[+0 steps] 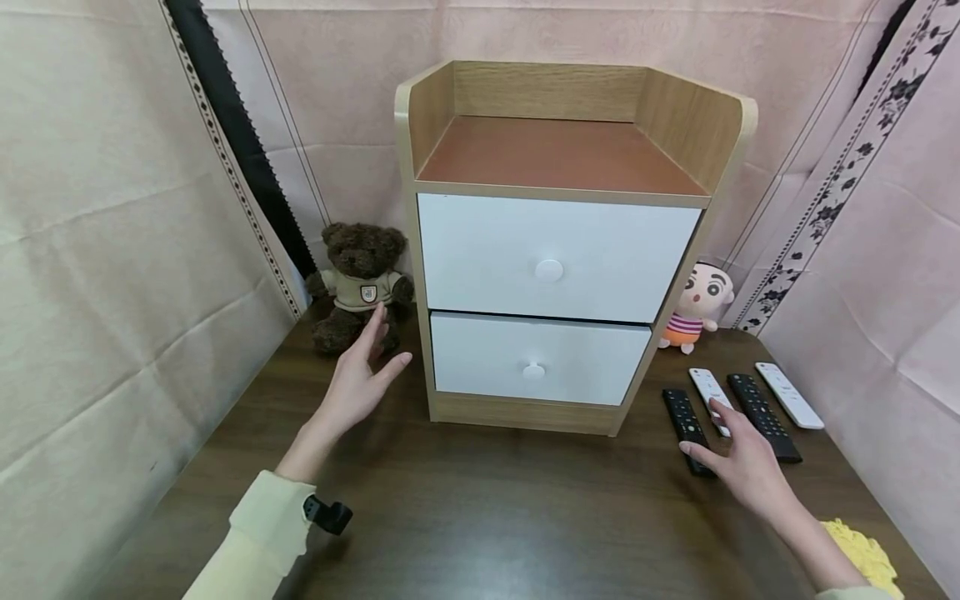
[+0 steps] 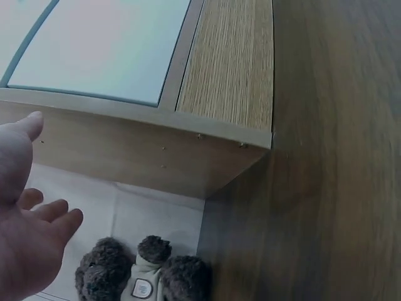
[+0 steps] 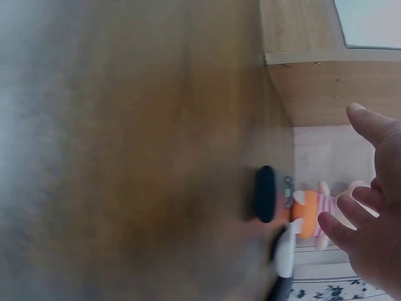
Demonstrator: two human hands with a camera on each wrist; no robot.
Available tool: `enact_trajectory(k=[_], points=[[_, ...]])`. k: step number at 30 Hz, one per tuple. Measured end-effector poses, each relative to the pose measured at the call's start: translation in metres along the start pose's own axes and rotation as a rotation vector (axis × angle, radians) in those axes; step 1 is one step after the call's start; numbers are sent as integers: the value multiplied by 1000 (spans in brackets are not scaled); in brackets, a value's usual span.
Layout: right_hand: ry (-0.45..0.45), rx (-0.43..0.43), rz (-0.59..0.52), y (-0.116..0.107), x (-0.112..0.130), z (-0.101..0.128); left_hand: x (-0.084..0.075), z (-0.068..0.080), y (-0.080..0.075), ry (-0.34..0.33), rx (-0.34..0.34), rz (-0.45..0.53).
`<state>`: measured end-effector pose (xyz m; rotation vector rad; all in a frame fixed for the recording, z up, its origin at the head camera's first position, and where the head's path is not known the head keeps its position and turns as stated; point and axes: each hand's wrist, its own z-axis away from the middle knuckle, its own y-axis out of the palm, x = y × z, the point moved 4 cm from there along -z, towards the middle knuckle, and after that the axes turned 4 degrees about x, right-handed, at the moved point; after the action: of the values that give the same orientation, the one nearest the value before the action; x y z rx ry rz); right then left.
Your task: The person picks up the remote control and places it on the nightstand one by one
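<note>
**Both hands spread over the counter, one near the bear, one over the remotes**

Left hand [image 1: 360, 379]: fingers straight and spread, palm turned toward the cabinet, holding nothing. It hangs just in front of the brown teddy bear [image 1: 358, 283], which sits upright on the counter [image 1: 480, 517] against the left side of the wooden cabinet [image 1: 558, 242]. In the head view the fingertips overlap the bear's legs; contact cannot be told. The left wrist view shows the open palm [image 2: 25, 251] apart from the bear [image 2: 141, 276].

Right hand [image 1: 746, 462]: grip likewise spread, nothing pinched. It hovers over the near ends of four remotes lying side by side on the counter, right of the cabinet. Order, left to right: black remote [image 1: 686, 421], white remote [image 1: 710, 396], second black remote [image 1: 761, 404], second white remote [image 1: 787, 394]. Index fingertip lies over the first white remote; touching or not cannot be told. Right wrist view is blurred.

Cabinet: two white drawers, both closed, round knobs. A small cartoon doll [image 1: 701, 304] stands behind the remotes. Yellow cloth [image 1: 862, 554] at the counter's near right corner.
</note>
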<state>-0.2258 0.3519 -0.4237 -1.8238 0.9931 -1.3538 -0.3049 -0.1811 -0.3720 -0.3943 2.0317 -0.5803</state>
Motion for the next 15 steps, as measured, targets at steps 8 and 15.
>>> enact_trajectory(k=[8,15], points=[[63,-41,-96,13,-18,9,-7,-13,14,70,-33,204],[114,-87,-107,23,-31,19,-26,-18,23,78,-9,248]])
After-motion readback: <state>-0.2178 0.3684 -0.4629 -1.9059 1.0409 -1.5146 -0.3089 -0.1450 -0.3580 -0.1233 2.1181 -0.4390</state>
